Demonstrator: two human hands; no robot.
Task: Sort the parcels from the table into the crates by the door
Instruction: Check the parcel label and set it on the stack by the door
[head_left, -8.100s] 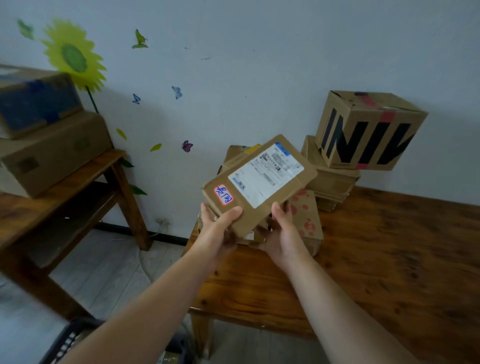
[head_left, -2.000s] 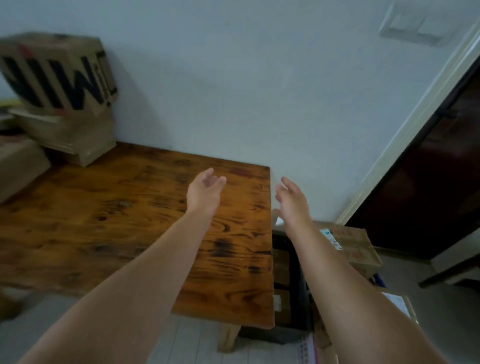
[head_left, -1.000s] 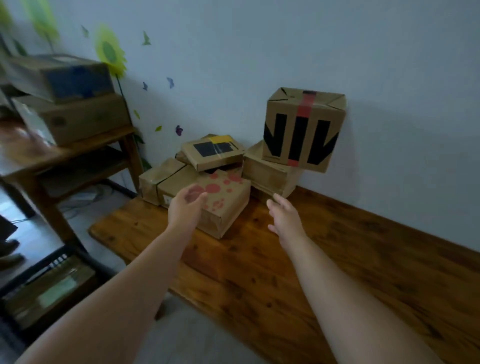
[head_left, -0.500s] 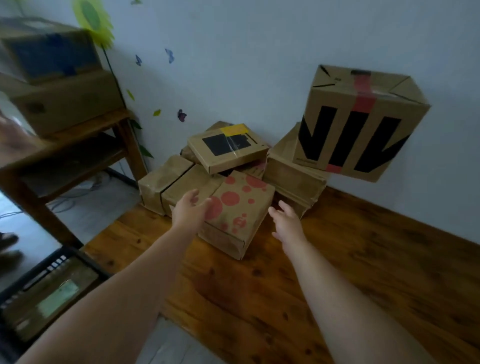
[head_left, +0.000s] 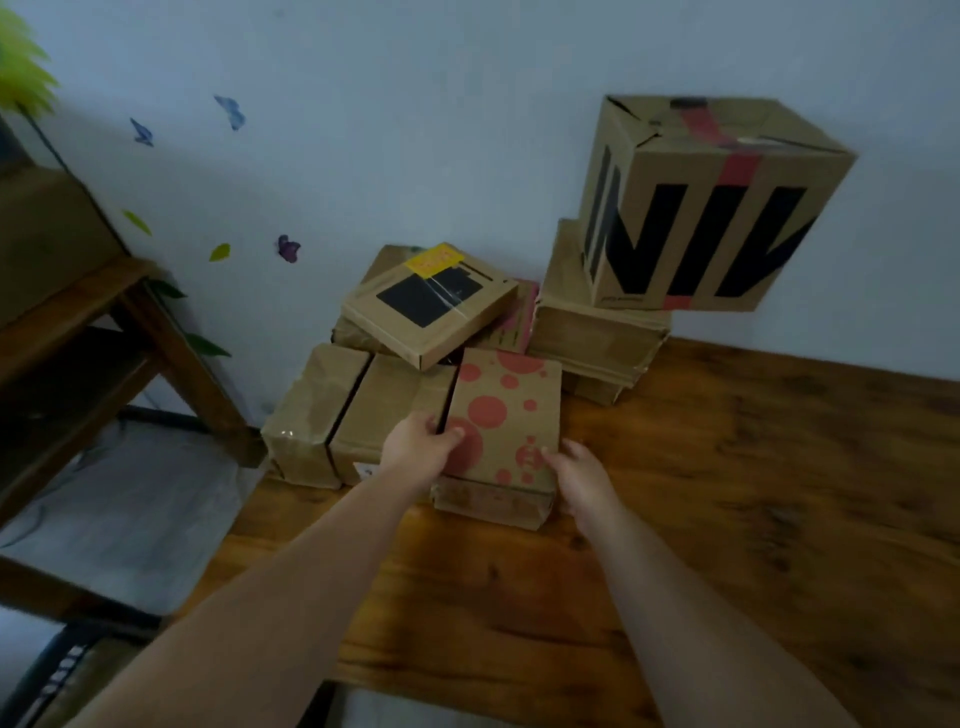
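A brown parcel with red dots (head_left: 506, 410) lies on the wooden table (head_left: 727, 493) in front of a pile of cardboard parcels. My left hand (head_left: 418, 449) grips its near left edge, thumb on top. My right hand (head_left: 579, 475) holds its near right corner, with the thumb on the top face. Left of it lie two plain brown parcels (head_left: 358, 410) side by side. Behind them rests a flat parcel with a black patch and yellow label (head_left: 428, 304).
A large box with black letters and red tape (head_left: 706, 208) sits on a flatter box (head_left: 597, 332) against the wall. A wooden shelf (head_left: 67, 322) stands at the left. The corner of a black crate (head_left: 47, 675) shows at the bottom left.
Both hands reached forward from above the table and closed on the two near sides of the red-dotted parcel. The view moved closer to the pile.
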